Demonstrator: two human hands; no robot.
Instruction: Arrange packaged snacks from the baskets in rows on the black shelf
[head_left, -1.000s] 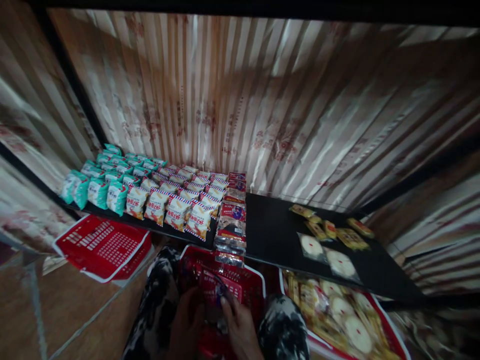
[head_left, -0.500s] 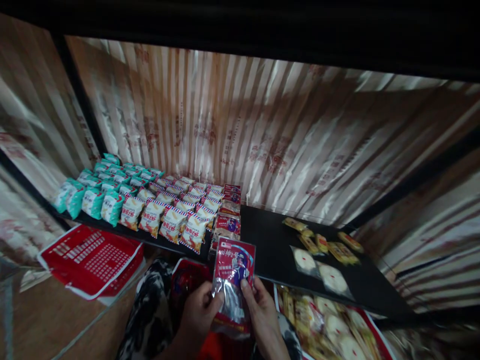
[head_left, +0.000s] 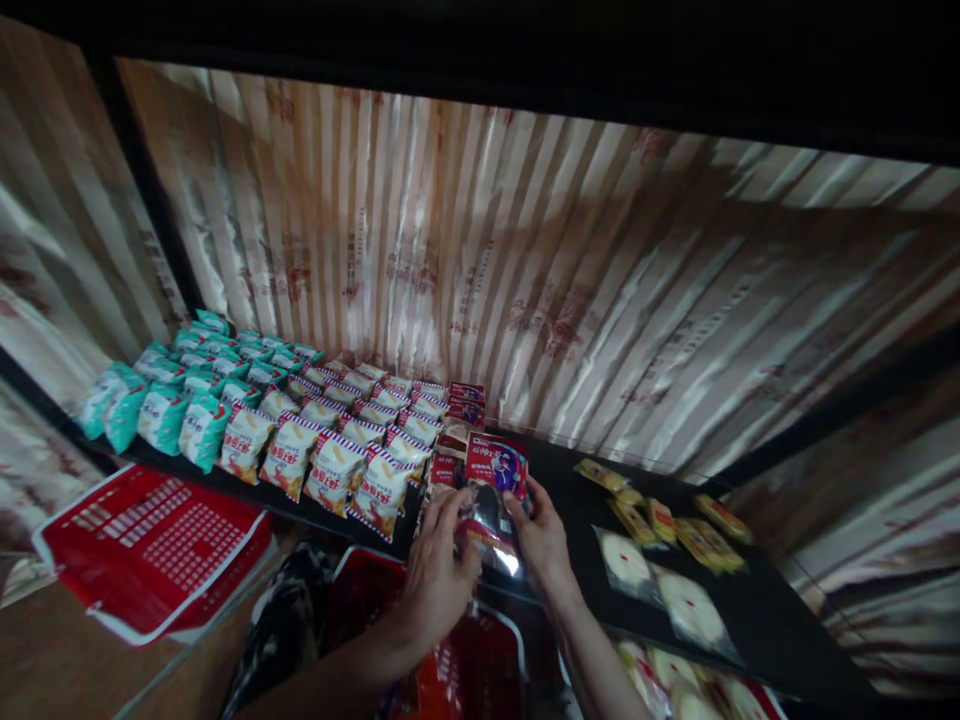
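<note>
My right hand (head_left: 546, 537) grips a red, shiny snack packet (head_left: 497, 468) by its right edge, thumb on the front. The packet tilts over the black shelf (head_left: 559, 468), at the front of a row of matching packets. My left hand (head_left: 439, 562) is at the packet's lower left, fingers stretched toward a red packet (head_left: 444, 470) in that row and thumb apart. Its fingertips partly cover both packets; how firmly they touch is unclear. Left of this row stand several white-and-red snack bags (head_left: 335, 470).
Teal snack bags (head_left: 202, 425) fill the shelf's left end. Yellow packs (head_left: 709, 543) and round white packaged cakes (head_left: 690, 605) lie on the right. A red basket (head_left: 161, 540) sits on the floor at left; another red basket (head_left: 517, 635) is below my hands. Striped sheeting (head_left: 420, 230) hangs behind.
The red packet has moved up and forward from in front of the shelf to the packet row. My left hand has shifted from pinching its lower edge to reaching along its left side.
</note>
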